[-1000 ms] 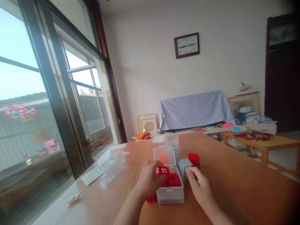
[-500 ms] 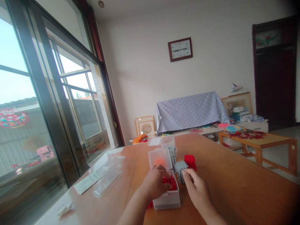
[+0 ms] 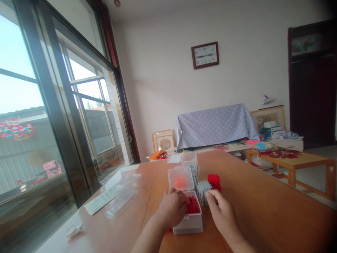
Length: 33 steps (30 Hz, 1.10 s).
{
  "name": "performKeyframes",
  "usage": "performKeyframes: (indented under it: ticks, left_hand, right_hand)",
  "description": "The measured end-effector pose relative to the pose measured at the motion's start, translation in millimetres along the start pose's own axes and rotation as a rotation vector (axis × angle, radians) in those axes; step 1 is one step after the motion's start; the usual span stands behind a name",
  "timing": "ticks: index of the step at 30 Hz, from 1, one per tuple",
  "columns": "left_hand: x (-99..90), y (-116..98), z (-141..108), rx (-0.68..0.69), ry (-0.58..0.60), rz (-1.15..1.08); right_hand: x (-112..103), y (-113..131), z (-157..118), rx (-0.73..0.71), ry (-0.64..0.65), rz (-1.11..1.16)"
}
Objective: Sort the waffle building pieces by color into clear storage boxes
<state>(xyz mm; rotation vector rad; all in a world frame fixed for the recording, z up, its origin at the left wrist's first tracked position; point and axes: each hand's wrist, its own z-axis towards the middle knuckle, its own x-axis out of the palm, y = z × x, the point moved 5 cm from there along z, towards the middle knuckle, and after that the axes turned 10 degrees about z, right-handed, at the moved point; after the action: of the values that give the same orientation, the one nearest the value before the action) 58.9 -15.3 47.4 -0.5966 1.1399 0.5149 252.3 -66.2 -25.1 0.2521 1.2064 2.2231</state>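
Observation:
A clear plastic box (image 3: 188, 225) stands on the table, holding red toothed pieces (image 3: 193, 205). Its raised lid (image 3: 181, 178) leans behind it. My left hand (image 3: 172, 207) is over the box's left side, fingers curled downward by the red pieces; whatever its fingertips grip is hidden. Just right of the box stands a stack of grey toothed pieces (image 3: 204, 192). My right hand (image 3: 222, 209) has thumb and forefinger pinched at the stack's right edge. Behind that hand is a red toothed stack (image 3: 214, 181), partly covered. A longer grey row (image 3: 194, 175) lies beside the lid.
Another clear box (image 3: 189, 159) sits farther back. To the left lie clear lids (image 3: 122, 203), a printed paper (image 3: 99, 202) and a crumpled wrapper (image 3: 74, 230). A low wooden table (image 3: 292, 160) stands off to the right, before a cloth-covered object (image 3: 216, 126).
My left hand has shifted slightly left and its thumb has drawn back from the red pieces, uncovering more of them. My right hand stays at the grey stack. The view has tilted a little.

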Motion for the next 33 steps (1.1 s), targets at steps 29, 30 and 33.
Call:
performKeyframes:
  ticks: [29,30,33]
  left_hand:
    - [27.9,83,-88,-0.361,0.096,-0.269]
    - [26.9,82,-90,-0.355,0.092,-0.261]
    - [24.5,79,-99,-0.344,0.082,-0.252]
  right_hand:
    - [-8,-12,-6,0.034,-0.029,-0.128]
    - [-8,-11,-6,0.029,-0.031,-0.125]
    - [-6,-8,-11,0.021,-0.028,-0.108]
